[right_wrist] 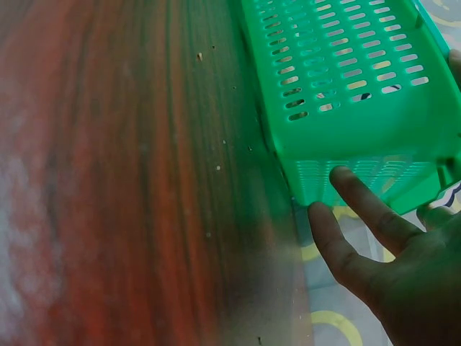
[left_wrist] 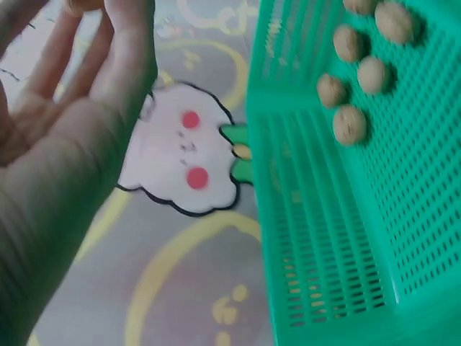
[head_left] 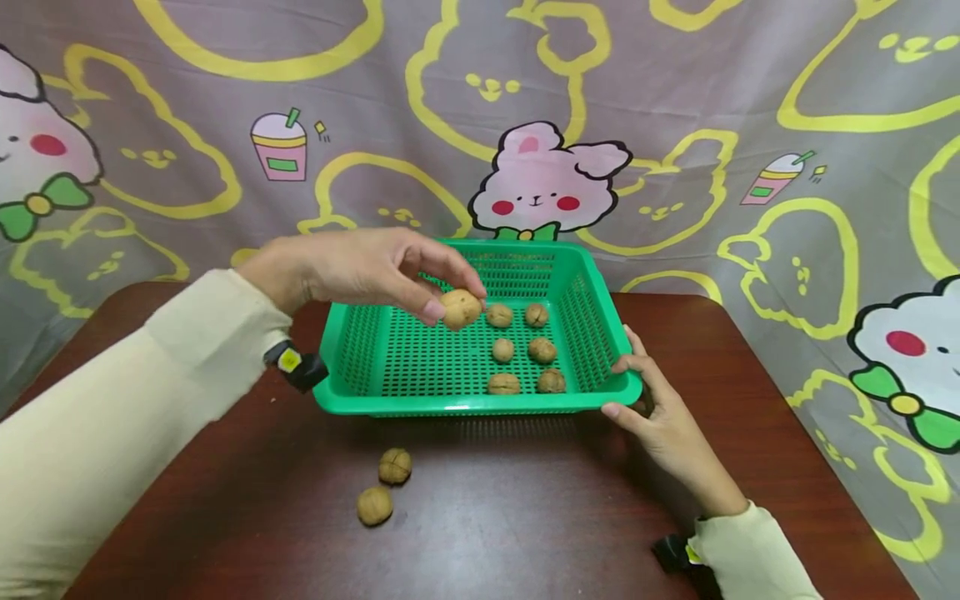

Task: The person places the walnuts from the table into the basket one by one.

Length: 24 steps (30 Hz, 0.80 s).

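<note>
My left hand pinches a walnut between thumb and fingertips, above the green plastic basket. In the left wrist view only a sliver of that walnut shows at the top edge, beyond the left hand. Inside the basket, several walnuts sit in two columns on the right half of its floor. At the basket's front right corner, my right hand grips the rim, thumb at the front and a finger over the side. The right wrist view shows other fingers spread against the basket's outer wall.
Two more walnuts lie close together on the dark wooden table, in front of the basket: one walnut slightly behind the other walnut. A grey curtain with cartoon rabbits hangs right behind the table.
</note>
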Tool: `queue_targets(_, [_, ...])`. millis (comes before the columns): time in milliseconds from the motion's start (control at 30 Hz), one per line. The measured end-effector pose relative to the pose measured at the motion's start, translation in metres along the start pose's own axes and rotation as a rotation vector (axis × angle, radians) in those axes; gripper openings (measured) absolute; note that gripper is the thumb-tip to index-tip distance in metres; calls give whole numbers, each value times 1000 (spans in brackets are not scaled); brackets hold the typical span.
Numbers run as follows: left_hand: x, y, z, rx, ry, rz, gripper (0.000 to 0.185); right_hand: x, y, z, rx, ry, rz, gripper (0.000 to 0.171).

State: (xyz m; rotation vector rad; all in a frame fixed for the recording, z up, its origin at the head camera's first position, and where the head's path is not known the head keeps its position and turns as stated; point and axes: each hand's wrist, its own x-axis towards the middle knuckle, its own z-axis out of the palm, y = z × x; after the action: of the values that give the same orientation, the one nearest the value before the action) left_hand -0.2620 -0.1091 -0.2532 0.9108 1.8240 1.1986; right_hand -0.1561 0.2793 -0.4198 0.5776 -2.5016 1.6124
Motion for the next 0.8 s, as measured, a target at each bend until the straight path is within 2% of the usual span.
queue_targets(167, [36,-12,-18,14,-111,-49,41,0,0,-1,-14,2,8,39])
queue_targets(300, [59,-26,-28,61,-156,-141,42,0,1,-1,-11,2,8,39])
queue_targets(400, [68,-37,-31,84,-180,-227,40,0,1,0,-7,-2,9,39])
queue_targets(600, [83,-58,-23,216,-260,-360,37,0,2,0,1,1,9,39])
queue_targets(800, [96,-71,-9,345,-288,-428,35,0,2,-1,3,7,9,39])
